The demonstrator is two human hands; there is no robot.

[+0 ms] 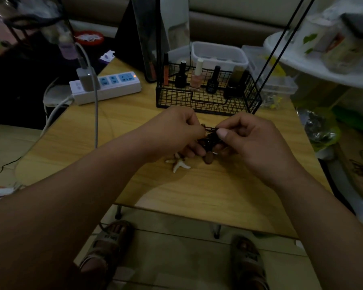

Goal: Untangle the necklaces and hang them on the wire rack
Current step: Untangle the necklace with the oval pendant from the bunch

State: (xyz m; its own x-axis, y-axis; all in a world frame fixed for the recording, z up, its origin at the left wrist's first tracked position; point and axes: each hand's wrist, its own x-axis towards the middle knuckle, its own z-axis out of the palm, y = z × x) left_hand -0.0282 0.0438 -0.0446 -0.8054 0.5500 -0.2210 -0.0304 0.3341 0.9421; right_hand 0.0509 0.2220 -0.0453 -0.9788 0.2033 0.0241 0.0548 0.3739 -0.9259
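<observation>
Head view, dim light. Both hands met over the middle of the table (197, 195), just on the near side of the wire rack (197, 101).

The left hand (176, 130) had its fingers curled in, pinching the left side of the necklaces (210, 141), a dark knotted clump. The right hand (249, 141) pinched a strand at the clump's upper right between thumb and forefinger, the other fingers curled beneath.

The clump sat between the two hands. Its visible cord ran roughly left to right, parallel to the table's far edge. Neither hand was nearer, since both were on it.

A white starfish pendant (179, 163) lay on the table under the left hand. A brown bead (208, 159) hung below the clump; I could not tell whether it touched the wood.

I judged the untangling under way, and I saw nothing hung on the rack.

The rack's basket held nail-polish bottles (197, 77) upright along its back wall. A white tub (220, 55) stood behind it, contents unclear.
</observation>
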